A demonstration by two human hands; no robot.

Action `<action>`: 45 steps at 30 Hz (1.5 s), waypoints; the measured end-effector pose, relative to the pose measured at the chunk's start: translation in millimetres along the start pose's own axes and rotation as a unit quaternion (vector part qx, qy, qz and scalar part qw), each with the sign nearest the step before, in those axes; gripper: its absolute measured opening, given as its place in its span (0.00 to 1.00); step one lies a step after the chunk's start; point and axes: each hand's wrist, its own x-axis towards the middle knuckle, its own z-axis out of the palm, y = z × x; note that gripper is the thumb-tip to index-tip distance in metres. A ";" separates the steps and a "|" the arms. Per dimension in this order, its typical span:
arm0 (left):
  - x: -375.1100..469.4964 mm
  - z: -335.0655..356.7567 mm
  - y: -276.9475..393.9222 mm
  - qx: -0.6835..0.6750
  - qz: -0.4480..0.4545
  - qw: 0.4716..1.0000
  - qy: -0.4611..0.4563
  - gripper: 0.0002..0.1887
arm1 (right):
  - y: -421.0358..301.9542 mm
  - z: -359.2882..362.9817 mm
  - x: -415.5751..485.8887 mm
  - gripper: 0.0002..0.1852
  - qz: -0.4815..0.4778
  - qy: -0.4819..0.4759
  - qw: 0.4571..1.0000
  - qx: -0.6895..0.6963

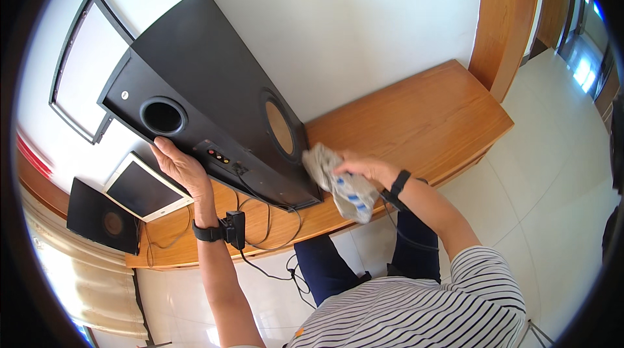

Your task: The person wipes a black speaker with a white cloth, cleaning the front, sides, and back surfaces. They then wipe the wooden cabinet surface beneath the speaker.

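Observation:
A tall black floor-standing speaker (204, 89) stands on a wooden cabinet top (404, 109). Its panel with a round port, sockets and a cable faces my left side, and a round driver is low on another side. My left hand (183, 167) rests against the speaker's edge below the port, fingers mostly extended. In my right hand (363, 167) is a bunched grey cloth (341, 182) with blue marks, held at the speaker's lower corner; the hand and cloth are slightly blurred.
At the left stand a white-framed monitor (146, 189) and a smaller black speaker (102, 216). An empty black frame (70, 55) is by the wall. Loose black cables (268, 226) lie over the cabinet's front edge. A wooden door frame (502, 21) rises at the right, a curtain (87, 279) hangs lower left.

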 end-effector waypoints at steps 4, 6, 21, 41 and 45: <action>0.0 3.2 7.3 -0.009 -0.001 1.000 0.008 0.23 | -71.1 2.1 36.6 0.31 -0.232 0.100 0.938 -0.239; -1.4 6.7 12.8 -0.017 0.014 0.999 0.026 0.21 | -91.5 17.2 67.8 0.32 -0.319 0.157 0.857 -0.373; -1.8 5.0 13.1 0.030 0.014 0.999 0.023 0.22 | -79.6 4.0 53.0 0.31 -0.150 -0.093 0.946 -0.270; -0.9 4.7 12.1 -0.037 0.002 0.999 0.007 0.20 | -79.0 7.9 26.0 0.35 -0.196 -0.096 0.872 -0.438; -2.5 7.5 14.1 -0.036 -0.002 0.999 0.028 0.20 | -119.5 5.6 7.9 0.32 -0.230 0.015 0.862 -0.452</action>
